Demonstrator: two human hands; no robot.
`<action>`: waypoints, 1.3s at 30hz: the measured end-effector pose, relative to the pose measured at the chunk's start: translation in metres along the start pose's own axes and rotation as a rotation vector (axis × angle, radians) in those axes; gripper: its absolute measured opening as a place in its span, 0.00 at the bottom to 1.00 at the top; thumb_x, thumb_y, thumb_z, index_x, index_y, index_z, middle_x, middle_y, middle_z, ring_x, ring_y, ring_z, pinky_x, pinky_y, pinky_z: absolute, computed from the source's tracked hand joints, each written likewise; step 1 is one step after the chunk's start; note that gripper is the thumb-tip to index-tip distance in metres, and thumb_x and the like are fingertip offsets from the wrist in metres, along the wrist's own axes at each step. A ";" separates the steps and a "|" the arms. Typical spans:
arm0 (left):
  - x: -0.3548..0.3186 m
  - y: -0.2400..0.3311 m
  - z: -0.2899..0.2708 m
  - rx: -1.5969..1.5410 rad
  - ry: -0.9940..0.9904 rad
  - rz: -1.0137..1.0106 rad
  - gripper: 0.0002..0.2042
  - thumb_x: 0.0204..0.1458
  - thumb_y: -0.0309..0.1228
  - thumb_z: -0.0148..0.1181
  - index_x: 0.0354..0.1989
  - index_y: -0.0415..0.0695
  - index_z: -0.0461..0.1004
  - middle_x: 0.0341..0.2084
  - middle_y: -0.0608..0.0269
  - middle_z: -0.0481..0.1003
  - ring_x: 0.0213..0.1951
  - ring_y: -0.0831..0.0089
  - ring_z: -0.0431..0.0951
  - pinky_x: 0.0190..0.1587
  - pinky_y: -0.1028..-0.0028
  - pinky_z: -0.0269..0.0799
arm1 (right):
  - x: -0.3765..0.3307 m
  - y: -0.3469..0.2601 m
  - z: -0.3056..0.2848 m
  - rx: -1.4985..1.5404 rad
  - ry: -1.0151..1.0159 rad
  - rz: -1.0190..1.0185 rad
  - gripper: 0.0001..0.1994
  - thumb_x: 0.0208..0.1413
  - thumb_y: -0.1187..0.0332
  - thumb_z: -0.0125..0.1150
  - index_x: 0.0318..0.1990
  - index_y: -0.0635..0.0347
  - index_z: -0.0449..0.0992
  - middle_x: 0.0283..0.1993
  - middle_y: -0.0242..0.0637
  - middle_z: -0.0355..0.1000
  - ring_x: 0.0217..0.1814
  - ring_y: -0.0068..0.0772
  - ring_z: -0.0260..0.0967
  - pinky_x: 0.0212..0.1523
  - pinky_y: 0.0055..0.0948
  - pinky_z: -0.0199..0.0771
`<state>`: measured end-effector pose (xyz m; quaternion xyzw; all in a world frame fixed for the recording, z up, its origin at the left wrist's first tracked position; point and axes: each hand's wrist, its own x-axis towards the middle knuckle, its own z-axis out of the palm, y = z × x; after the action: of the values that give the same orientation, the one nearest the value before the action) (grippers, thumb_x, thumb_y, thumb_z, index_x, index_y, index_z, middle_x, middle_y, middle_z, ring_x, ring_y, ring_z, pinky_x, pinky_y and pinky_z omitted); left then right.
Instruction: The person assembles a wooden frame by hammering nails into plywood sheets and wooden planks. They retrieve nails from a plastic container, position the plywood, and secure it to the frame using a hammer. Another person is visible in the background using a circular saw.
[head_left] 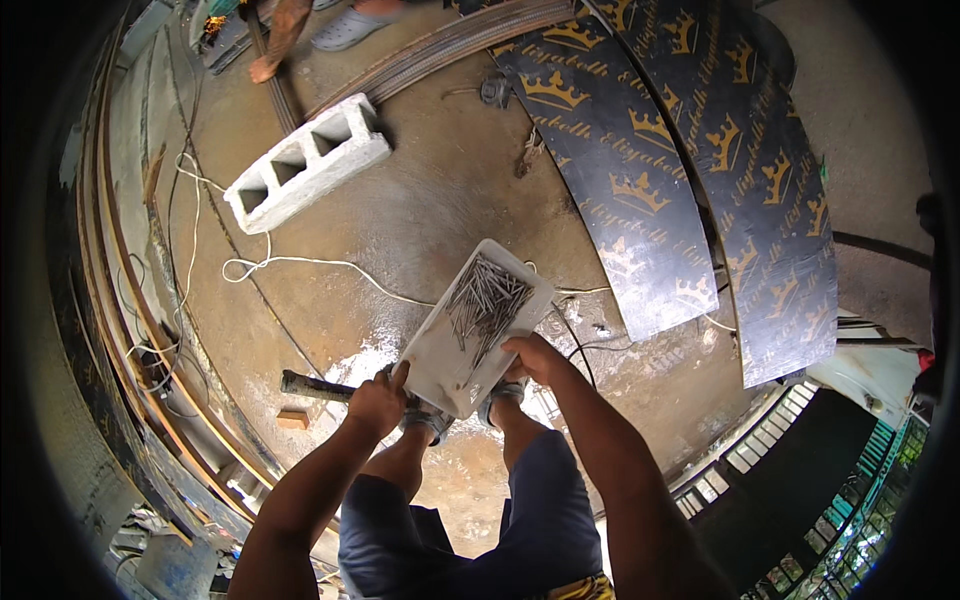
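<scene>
A shallow white plastic container (437,362) is held tilted in front of my legs. Loose steel nails (488,302) lie in a heap toward its far end. My left hand (378,402) is closed at the near left corner, also wrapped round a dark, tool-like handle (315,387) that sticks out to the left. Whatever sits at the handle's other end is hidden or unclear. On the right side, my right hand (535,358) is closed on the container's rim, thumb over the edge.
A white hollow concrete block (310,165) stands ahead on the wet floor. Black printed boards (625,200) lie at right. A white cord (330,262) crosses the floor. Long planks (130,300) line the left. Another person's hand (264,68) grips a bar at the top.
</scene>
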<state>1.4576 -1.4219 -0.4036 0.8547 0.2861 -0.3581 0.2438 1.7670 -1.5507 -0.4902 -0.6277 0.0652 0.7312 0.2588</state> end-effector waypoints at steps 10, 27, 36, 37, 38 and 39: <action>-0.229 0.043 0.004 0.042 -0.023 -0.033 0.14 0.61 0.35 0.49 0.43 0.41 0.80 0.76 0.56 0.53 0.56 0.58 0.72 0.46 0.61 0.80 | -0.110 0.062 0.058 -0.042 -0.025 0.254 0.19 0.61 0.65 0.55 0.56 0.66 0.73 0.46 0.52 0.80 0.43 0.48 0.82 0.37 0.41 0.86; -0.441 0.204 0.108 -2.193 0.715 -1.071 0.12 0.54 0.36 0.71 0.31 0.46 0.73 0.13 0.72 0.66 0.11 0.79 0.62 0.14 0.74 0.61 | -0.242 0.083 0.163 -0.428 -0.076 -0.014 0.20 0.61 0.61 0.58 0.53 0.70 0.74 0.37 0.53 0.80 0.29 0.48 0.81 0.36 0.46 0.85; -0.612 0.319 0.293 -1.957 0.197 -1.392 0.28 0.49 0.56 0.71 0.36 0.37 0.80 0.21 0.61 0.77 0.17 0.67 0.74 0.27 0.66 0.76 | -0.309 0.083 0.151 -0.596 0.044 0.209 0.19 0.66 0.64 0.51 0.58 0.67 0.69 0.44 0.49 0.77 0.41 0.47 0.78 0.38 0.40 0.85; -0.625 0.339 0.322 -1.953 0.112 -1.372 0.29 0.49 0.57 0.70 0.37 0.37 0.80 0.21 0.59 0.77 0.18 0.67 0.75 0.27 0.66 0.77 | -0.316 0.094 0.152 -0.552 0.073 0.187 0.20 0.67 0.63 0.51 0.59 0.68 0.68 0.48 0.50 0.75 0.44 0.47 0.77 0.41 0.42 0.85; -0.636 0.354 0.351 -1.942 0.027 -1.358 0.30 0.48 0.59 0.70 0.38 0.37 0.80 0.21 0.58 0.77 0.18 0.67 0.76 0.28 0.66 0.78 | -0.322 0.105 0.158 -0.519 0.134 0.157 0.21 0.67 0.62 0.50 0.61 0.68 0.66 0.51 0.50 0.73 0.47 0.48 0.76 0.44 0.43 0.84; -0.646 0.373 0.375 -1.979 0.027 -1.376 0.31 0.48 0.60 0.69 0.36 0.37 0.80 0.20 0.58 0.77 0.19 0.66 0.78 0.28 0.66 0.79 | -0.326 0.119 0.169 -0.423 0.184 0.125 0.22 0.68 0.61 0.49 0.62 0.69 0.65 0.54 0.50 0.71 0.49 0.47 0.75 0.45 0.43 0.84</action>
<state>1.1533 -2.1262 -0.0731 -0.0301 0.8351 -0.0298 0.5485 1.5877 -1.6784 -0.1733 -0.7268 -0.0276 0.6828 0.0687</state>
